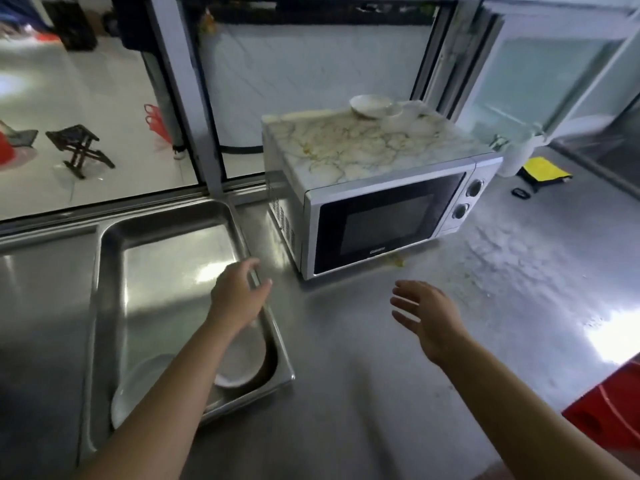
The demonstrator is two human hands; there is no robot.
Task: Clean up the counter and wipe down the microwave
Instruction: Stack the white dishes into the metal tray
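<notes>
We see both hands out over the steel counter (363,358), neither holding anything. Left hand (239,299) hovers over the right rim of the metal tray (110,271), fingers loosely spread & relaxed; we can't tell if fingertips touch the rim. Right hand (427,322) is in mid-air above bare counter, palm turned inward, fingers straight & spread wide.

Tray sits on the counter's left side, w/ white plates (239,362) in its near end, partly hidden by the left forearm. Just right of the tray stands the microwave (381,216), door closed, 2 dials on its right panel. Its top has a marbled cover w/ yellowish stains, and white dishes (377,107) are stacked at the back right corner of that top. A small yellow scrap (398,262) lies on the counter at the microwave's front edge. Counter to the right of the microwave looks wet or smeared.

Farther right, near the window: a white bottle (519,152), a yellow cloth (543,169) just beside it & a small dark item we can't identify. A red object (609,410) shows at the lower right edge.
</notes>
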